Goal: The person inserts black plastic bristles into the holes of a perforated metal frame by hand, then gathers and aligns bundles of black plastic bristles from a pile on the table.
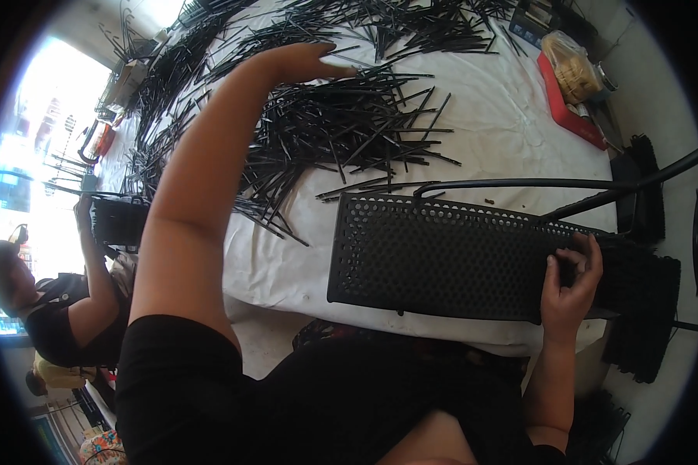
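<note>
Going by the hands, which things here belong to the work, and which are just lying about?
Apparently in use:
black perforated panel, at the right hand
thin black strips, heaped by the left hand

Apparently lying about:
red tray
clear plastic bag with tan contents, by the tray

This looks like a workshop to me: loose black sticks (326, 124) lie heaped across a cloth-covered table (512, 132), another worker (66, 333) nearby.

Far strips (326, 116): glossy, smooth, plastic-looking. Near perforated panel (442, 256): mostly matt, plastic or metal unclear. Table cover (512, 139): matt, wrinkled, cloth-like. Far-right bag (568, 66): glossy clear plastic.
</note>
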{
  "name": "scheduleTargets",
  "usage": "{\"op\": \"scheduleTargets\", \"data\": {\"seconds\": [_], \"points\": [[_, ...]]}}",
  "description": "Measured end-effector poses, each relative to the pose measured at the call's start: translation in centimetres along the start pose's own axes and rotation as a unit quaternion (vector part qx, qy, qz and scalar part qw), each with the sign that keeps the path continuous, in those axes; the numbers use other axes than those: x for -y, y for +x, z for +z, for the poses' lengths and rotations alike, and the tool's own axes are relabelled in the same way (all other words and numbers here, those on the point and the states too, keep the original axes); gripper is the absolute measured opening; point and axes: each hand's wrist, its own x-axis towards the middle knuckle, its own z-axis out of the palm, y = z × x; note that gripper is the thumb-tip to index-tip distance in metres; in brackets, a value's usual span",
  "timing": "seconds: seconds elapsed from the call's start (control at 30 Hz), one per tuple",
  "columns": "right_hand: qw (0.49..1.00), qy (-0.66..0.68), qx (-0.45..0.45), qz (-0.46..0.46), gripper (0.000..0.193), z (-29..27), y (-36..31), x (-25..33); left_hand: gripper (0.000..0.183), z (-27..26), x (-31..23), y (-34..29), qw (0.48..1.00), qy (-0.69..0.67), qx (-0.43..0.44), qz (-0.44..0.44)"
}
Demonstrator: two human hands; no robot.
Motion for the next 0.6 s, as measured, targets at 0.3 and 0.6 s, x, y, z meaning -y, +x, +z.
{"op": "scheduleTargets", "data": {"seconds": [0.3, 0.6], "points": [[0.997, 0.056, -0.045, -0.002, 0.058, 0.4, -0.1, 0.1, 0.080, 7.2, -2.0, 7.0, 0.988, 0.042, -0.079, -0.126], [0.994, -0.058, -0.038, -0.089, 0.037, -0.2, 0.8, 0.6, 0.043, 7.5, -1.6, -1.2, 0.973, 0.123, -0.124, 0.149]]}}
